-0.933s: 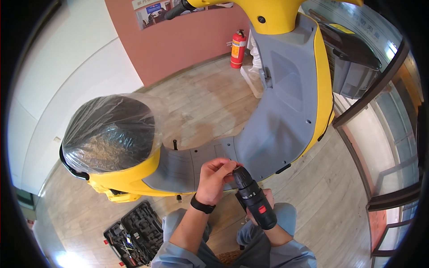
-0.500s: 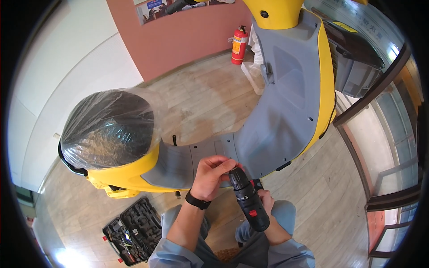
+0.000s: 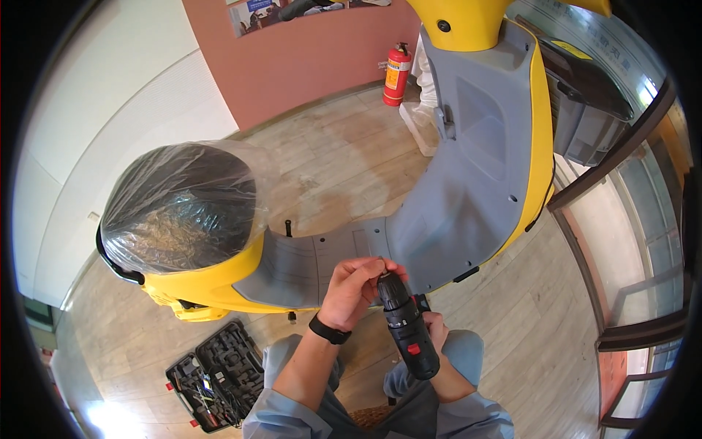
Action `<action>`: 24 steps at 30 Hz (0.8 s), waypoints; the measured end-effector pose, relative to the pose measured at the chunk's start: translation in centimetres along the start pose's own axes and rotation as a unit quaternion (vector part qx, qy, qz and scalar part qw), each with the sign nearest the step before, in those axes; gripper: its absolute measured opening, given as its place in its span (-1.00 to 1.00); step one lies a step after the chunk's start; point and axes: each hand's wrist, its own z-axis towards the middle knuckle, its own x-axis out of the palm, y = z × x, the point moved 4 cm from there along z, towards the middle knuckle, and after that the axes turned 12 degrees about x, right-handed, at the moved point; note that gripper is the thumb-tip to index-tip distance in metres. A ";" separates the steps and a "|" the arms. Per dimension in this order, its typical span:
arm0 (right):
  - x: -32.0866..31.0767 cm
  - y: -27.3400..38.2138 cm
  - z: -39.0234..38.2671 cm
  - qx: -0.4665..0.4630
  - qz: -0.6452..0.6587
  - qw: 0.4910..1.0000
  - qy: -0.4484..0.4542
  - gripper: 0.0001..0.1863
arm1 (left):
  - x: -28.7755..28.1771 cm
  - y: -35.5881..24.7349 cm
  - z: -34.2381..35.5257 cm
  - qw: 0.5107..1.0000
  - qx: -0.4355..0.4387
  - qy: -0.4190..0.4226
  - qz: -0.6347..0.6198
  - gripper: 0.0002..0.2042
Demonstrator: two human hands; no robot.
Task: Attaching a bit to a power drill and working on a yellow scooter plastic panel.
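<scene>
A black cordless drill (image 3: pixel 406 327) with a red switch points up toward the grey floorboard (image 3: pixel 314 260) of a yellow and grey scooter (image 3: pixel 475 146). My right hand (image 3: pixel 436 329) grips the drill's handle from behind. My left hand (image 3: pixel 355 289), with a black wristband, pinches the drill's chuck tip with fingertips closed around it. The tip itself is hidden by my fingers. The scooter's seat (image 3: pixel 183 205) is wrapped in clear plastic film at the left.
An open black tool case (image 3: pixel 216 373) with bits lies on the wooden floor at the lower left. A red fire extinguisher (image 3: pixel 395 74) stands by the pink wall. A dark metal railing (image 3: pixel 621 168) runs along the right. My knees are below.
The drill and both hands have stayed together at the floorboard's edge; my head has shifted slightly. The left fingers remain on the chuck tip.
</scene>
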 end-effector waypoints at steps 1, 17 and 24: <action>-0.1 0.1 0.0 -0.002 0.009 1.000 0.004 -0.48 | 0.1 0.1 0.0 1.000 -0.011 0.001 -0.023 -0.79; -0.1 0.3 0.1 0.060 0.007 0.998 0.024 -0.67 | -0.6 1.0 -0.1 0.996 -0.037 -0.043 -0.066 -0.78; 0.3 0.5 0.0 0.071 0.016 0.997 0.022 -0.66 | 0.0 1.4 -0.4 0.995 -0.027 -0.058 -0.076 -0.75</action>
